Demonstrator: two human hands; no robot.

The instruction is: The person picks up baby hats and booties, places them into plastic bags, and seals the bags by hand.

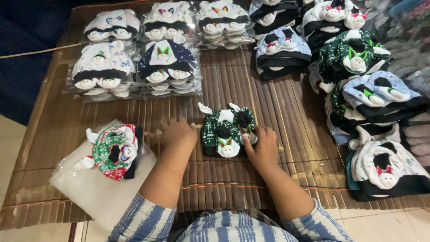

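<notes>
Two hands, green set [224, 132] between, right grip [262, 145] touching

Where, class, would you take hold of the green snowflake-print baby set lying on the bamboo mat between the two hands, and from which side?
Probably by both outer edges of the green baby set, coming from above and the near side. It lies flat on the bamboo mat, with the left hand and right hand already flanking it; the stuffed animal faces on top look awkward to pinch.
</notes>
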